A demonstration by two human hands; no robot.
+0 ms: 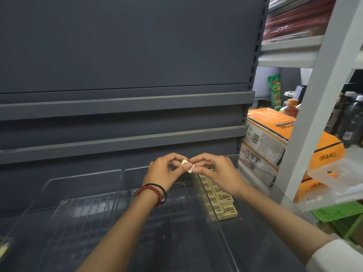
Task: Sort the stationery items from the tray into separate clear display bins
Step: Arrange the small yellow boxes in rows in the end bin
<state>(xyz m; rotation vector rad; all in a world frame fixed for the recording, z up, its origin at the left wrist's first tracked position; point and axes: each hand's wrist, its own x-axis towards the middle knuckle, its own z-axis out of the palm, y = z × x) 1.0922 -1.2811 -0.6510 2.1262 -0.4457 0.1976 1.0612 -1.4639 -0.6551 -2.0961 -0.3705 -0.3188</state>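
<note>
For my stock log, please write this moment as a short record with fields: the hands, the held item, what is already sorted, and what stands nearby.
held item: small cream rectangular eraser
left hand: pinches the eraser; red bead bracelet on the wrist
right hand: pinches the same eraser
position: above the clear plastic display bins
already sorted: rows of cream printed erasers in the bin below the right hand
nearby: orange and white cardboard boxes, to the right

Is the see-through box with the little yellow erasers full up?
Only partly full. The erasers sit in one patch of the clear bin; much of its floor is bare.
</note>
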